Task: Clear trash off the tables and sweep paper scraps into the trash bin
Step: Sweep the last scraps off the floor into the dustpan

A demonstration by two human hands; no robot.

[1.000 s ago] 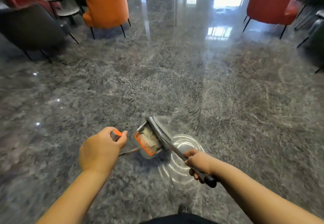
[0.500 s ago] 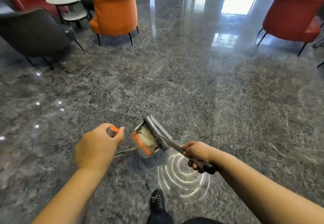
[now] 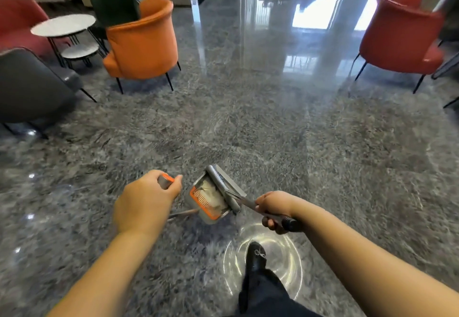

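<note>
My left hand [image 3: 142, 203] grips the orange-tipped grey handle [image 3: 166, 181] of a long dustpan. The grey dustpan [image 3: 196, 198] with an orange comb edge hangs above the floor and holds white paper scraps [image 3: 211, 191]. My right hand [image 3: 274, 207] grips the metal handle of a grey broom [image 3: 223, 185], whose head lies across the pan's mouth over the scraps. No trash bin is in view.
Polished grey marble floor all around. An orange armchair [image 3: 141, 41] and two round white side tables [image 3: 63, 24] stand at the far left with a dark grey chair [image 3: 29, 85]. A red armchair [image 3: 402, 33] stands far right. My black shoe [image 3: 255, 257] steps forward below.
I have walked forward carrying pan and broom; the chairs and tables have shifted in view, and my foot has come into view. Both grips are unchanged.
</note>
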